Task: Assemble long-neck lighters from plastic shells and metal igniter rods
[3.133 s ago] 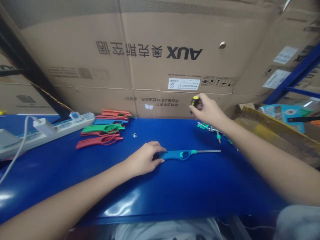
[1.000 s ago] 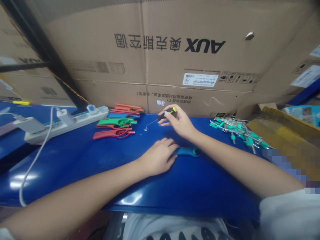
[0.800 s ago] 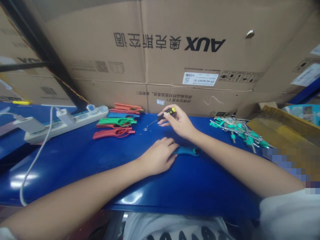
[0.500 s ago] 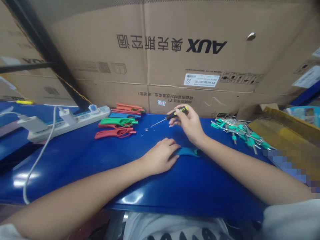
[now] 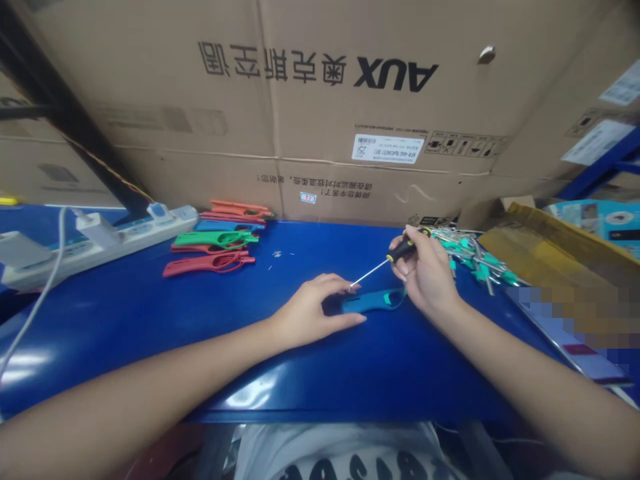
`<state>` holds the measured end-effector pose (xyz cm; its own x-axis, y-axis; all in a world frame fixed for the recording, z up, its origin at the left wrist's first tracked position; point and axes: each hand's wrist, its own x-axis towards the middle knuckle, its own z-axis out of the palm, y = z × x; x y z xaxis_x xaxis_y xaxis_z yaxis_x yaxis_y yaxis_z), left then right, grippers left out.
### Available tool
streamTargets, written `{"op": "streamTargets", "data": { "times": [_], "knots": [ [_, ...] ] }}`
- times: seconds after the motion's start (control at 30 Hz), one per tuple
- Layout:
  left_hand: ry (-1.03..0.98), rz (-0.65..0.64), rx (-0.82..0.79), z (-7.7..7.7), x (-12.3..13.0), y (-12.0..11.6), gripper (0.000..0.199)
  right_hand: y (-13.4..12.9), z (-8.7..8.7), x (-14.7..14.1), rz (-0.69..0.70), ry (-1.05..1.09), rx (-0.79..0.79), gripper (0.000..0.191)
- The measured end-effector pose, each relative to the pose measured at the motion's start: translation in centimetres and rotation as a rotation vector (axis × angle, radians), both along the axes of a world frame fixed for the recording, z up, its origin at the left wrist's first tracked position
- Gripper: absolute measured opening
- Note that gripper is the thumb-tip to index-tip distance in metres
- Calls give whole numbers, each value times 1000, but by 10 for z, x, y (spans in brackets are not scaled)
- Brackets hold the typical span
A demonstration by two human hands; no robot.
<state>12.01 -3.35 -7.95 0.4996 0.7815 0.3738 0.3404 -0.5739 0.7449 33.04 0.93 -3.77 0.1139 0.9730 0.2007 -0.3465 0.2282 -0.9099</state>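
Observation:
My left hand (image 5: 315, 312) rests on the table with fingers and thumb on either side of a blue utility-lighter body (image 5: 373, 302), holding its left end. A teal part shows near the looped right end of that body. In my right hand (image 5: 429, 277) is a black and yellow screwdriver (image 5: 400, 251). Its thin shaft points down and left, with the tip by my left fingertips, above the upper edge of the blue body. Whether the tip touches anything I cannot tell. Tiny screws (image 5: 277, 254) lie on the table beyond my left hand.
Red, green, blue and orange lighter bodies (image 5: 215, 239) lie at back left, beside a white power strip (image 5: 125, 243). Metal lighter tubes with teal parts (image 5: 475, 257) are heaped at right, near an open taped carton (image 5: 540, 247). A large cardboard box (image 5: 310, 113) walls the back.
My right hand with the screwdriver has moved from above the loose screws to the right and toward me, bringing the tip to the blue lighter body. My left fingers have spread wider around it.

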Motion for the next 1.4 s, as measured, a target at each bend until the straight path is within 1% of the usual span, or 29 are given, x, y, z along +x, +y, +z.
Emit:
{"op": "streamTargets", "data": {
  "times": [0.13,0.23,0.4,0.47,0.73,0.97,1.1,1.23,1.4],
  "knots": [
    [-155,66,-138,3,5,-5,28,-2,-6,2,24,-5,-14,34],
    [-204,111,-198,6,8,-8,23,-4,-8,2,51,5,-39,32],
    [-179,147,-183,9,8,-11,12,-6,-7,4,54,1,-47,30],
    [-174,155,-168,10,8,-11,11,-6,-7,4,55,-5,-41,30],
    [-201,125,-114,8,6,-10,6,-6,-6,5,60,-23,-21,29],
    [-190,134,-134,6,5,-11,7,-11,-3,4,81,-58,45,29],
    [-181,127,-124,6,5,-10,7,-13,-2,3,68,-80,98,27],
    [-164,125,-129,6,6,-10,7,-14,-2,5,63,-129,183,24],
    [-128,126,-142,4,6,-11,7,-17,-2,8,51,-254,345,24]
  ]
}}
